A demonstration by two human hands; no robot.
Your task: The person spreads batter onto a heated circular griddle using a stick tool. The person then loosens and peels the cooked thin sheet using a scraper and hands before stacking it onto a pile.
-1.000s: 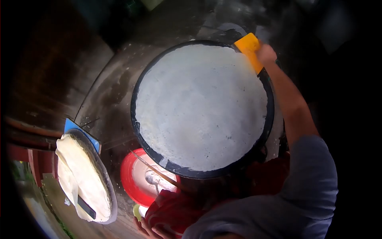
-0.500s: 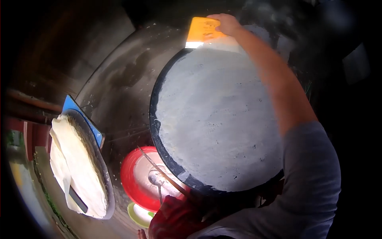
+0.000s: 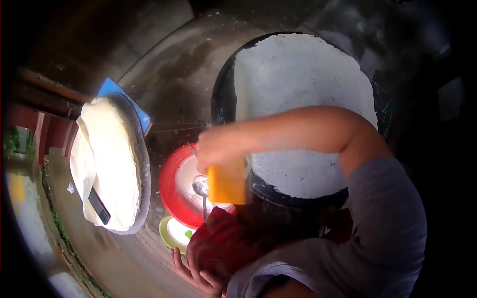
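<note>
My right hand (image 3: 218, 146) grips a yellow plastic scraper (image 3: 226, 186) above the right side of a red bowl (image 3: 170, 184). Pale batter lies in the bowl, with a metal spoon (image 3: 199, 187) in it. Behind my forearm, a round black griddle (image 3: 223, 102) carries a thin, pale sheet of batter (image 3: 303, 69); its left edge leaves a dark strip of griddle bare. Low in the view, my left hand (image 3: 196, 274) is open, fingers spread, beside red cloth (image 3: 218, 243) and close to a small green dish (image 3: 168, 238).
To the left, a large stack of thin flatbreads (image 3: 114, 154) sits on a round tray (image 3: 144, 193), with a blue board (image 3: 139, 115) behind it. A dark, narrow object (image 3: 99, 206) lies on the stack. A wall edge and red posts (image 3: 43, 134) stand farther left.
My right hand has brought the scraper from the griddle's far edge back over the red bowl. More of my left hand shows. The whole view has shifted.
</note>
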